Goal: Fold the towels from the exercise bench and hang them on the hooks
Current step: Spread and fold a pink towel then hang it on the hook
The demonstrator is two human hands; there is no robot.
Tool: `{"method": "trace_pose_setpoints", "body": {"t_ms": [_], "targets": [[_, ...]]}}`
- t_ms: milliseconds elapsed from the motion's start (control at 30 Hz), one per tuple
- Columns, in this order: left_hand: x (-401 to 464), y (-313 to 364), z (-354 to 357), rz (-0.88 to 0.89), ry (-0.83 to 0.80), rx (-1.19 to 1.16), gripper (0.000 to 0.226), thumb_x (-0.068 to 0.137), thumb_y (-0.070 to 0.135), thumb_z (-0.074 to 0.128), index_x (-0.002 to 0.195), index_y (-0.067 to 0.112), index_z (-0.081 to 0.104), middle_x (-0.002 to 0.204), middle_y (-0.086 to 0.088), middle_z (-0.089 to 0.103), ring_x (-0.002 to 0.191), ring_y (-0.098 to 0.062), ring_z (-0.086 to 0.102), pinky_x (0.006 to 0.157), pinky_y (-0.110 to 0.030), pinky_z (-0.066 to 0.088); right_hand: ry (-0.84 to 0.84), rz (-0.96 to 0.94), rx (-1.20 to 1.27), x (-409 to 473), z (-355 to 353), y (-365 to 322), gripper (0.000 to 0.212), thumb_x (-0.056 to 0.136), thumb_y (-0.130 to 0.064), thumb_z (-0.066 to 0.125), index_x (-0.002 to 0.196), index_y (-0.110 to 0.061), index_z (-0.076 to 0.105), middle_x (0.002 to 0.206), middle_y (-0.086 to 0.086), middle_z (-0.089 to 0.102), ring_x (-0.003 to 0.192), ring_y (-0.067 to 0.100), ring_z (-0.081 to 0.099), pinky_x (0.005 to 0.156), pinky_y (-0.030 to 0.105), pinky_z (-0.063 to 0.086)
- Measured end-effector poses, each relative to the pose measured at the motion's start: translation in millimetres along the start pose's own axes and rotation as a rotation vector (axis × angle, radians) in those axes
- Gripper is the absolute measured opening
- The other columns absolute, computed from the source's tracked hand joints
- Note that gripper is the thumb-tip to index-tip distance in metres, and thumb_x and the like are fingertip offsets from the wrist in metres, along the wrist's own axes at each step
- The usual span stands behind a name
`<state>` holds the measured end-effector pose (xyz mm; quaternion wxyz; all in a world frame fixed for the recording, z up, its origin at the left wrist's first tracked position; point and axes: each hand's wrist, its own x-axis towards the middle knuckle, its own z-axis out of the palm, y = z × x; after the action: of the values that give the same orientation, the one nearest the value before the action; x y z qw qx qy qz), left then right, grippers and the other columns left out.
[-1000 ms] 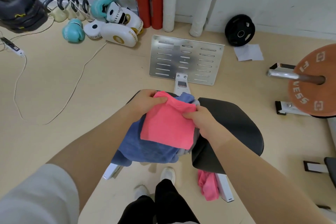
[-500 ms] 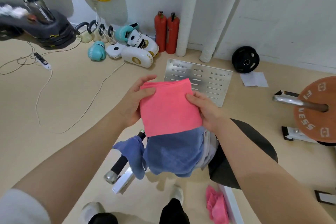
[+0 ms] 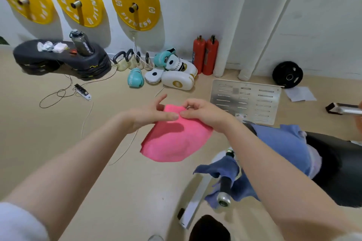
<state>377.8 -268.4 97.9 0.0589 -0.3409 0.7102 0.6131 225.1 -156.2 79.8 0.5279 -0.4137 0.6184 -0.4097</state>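
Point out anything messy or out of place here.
A blue towel lies rumpled on the exercise bench, one end drooping over its handle. Crumpled tissues sit on the black step platform.

Pink towel (image 3: 172, 141) lifted off blue towels (image 3: 282, 146) on bench (image 3: 337, 162), carried left over floor; hands (image 3: 148, 115) (image 3: 203, 112) brought together at top edge.

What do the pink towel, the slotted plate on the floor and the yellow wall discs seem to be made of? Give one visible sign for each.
Pink towel: soft matte cloth, probably microfibre; it sags and bends between the hands.
Slotted plate: bare metal, likely steel or aluminium; silvery sheen, crisp cut slots.
Yellow discs: probably rubber-coated weight plates; even matte colour, raised white lettering, metal hub.
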Motion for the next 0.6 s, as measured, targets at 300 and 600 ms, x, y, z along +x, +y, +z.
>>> {"method": "trace_pose_setpoints", "body": {"t_ms": [300, 600], "targets": [[16.2, 8.8, -53.3, 0.167, -0.012, 0.196, 0.035, 0.073, 0.042, 0.074, 0.101, 0.025, 0.062, 0.096, 0.004, 0.068, 0.088, -0.010, 0.064, 0.078, -0.024, 0.051, 0.054, -0.126, 0.012, 38.5, 11.6, -34.3, 0.009, 0.089, -0.003, 0.056, 0.089, -0.011, 0.058, 0.075, -0.002, 0.060, 0.063, 0.000, 0.059, 0.062, 0.011, 0.047], [135.1, 81.7, -87.4, 0.442, 0.233, 0.201, 0.022, 0.095, 0.033, 0.047, 0.106, 0.017, 0.058, 0.091, 0.009, 0.059, 0.087, -0.009, 0.054, 0.070, -0.016, 0.039, 0.396, -0.181, 0.055, 116.5, -80.2, -54.5, 0.004, 0.091, -0.017, 0.056, 0.091, -0.017, 0.060, 0.084, -0.004, 0.059, 0.076, 0.006, 0.054, 0.070, 0.016, 0.043]]}}
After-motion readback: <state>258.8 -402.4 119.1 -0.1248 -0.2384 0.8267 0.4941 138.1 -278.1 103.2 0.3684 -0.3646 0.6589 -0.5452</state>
